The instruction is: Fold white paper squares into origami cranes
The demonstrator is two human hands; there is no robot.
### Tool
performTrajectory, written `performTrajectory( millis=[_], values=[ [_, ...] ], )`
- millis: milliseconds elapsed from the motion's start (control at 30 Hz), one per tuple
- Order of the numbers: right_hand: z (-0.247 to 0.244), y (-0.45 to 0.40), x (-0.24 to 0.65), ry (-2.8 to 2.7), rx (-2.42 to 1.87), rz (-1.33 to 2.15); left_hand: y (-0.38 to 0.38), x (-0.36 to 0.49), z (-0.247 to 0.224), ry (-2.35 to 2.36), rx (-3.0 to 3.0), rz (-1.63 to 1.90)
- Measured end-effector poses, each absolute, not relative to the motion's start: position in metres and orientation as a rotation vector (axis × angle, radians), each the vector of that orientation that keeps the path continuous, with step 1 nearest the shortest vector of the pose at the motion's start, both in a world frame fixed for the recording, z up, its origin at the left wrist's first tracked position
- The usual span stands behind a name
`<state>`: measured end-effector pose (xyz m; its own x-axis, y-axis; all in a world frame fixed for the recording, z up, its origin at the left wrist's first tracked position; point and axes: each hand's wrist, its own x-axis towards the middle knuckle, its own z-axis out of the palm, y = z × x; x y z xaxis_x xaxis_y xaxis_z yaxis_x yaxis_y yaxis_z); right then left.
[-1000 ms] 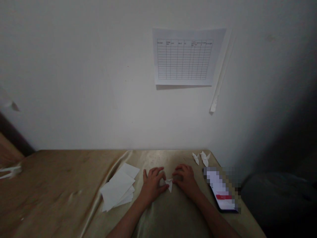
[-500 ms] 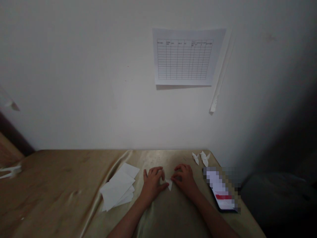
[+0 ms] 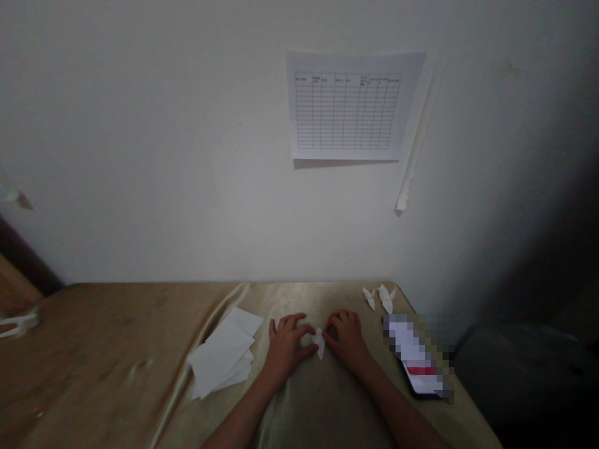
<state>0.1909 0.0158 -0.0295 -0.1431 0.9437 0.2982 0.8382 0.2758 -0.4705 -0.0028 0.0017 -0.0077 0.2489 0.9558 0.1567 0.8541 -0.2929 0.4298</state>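
A small white folded piece of paper [image 3: 320, 349] with a pointed lower tip lies between my hands on the cloth-covered table. My left hand [image 3: 289, 342] holds its left side with thumb and index finger, while the other fingers stay bent and spread. From the right, the closed fingertips of my right hand [image 3: 346, 332] pinch its upper right edge. Fingers partly hide the paper's upper part. Off to the right, near the far corner, lie two folded paper figures, a smaller one [image 3: 369, 298] and a larger one [image 3: 386, 299], with wing-like points.
A fanned stack of white paper sheets [image 3: 222, 355] lies left of my hands. On the right is a phone [image 3: 416, 362], its screen partly pixelated. The shiny tan tablecloth [image 3: 107, 349] has folds. A printed table sheet [image 3: 346, 106] hangs on the wall behind.
The folded paper has opened out wider at its upper part, showing side points. My right fingertips have curled in closer to it; my left hand has barely moved.
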Motion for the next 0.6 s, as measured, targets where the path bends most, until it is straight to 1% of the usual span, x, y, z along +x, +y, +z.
performTrajectory(
  millis=[367,600],
  values=[
    [-0.027,0.013,0.199,-2.108,-1.465,0.347,-0.001,-0.002,-0.005,1.708,2.287,0.549],
    [-0.026,0.010,0.205,-2.124,-1.479,0.410,0.004,-0.004,-0.009,1.630,2.319,0.579]
  ],
)
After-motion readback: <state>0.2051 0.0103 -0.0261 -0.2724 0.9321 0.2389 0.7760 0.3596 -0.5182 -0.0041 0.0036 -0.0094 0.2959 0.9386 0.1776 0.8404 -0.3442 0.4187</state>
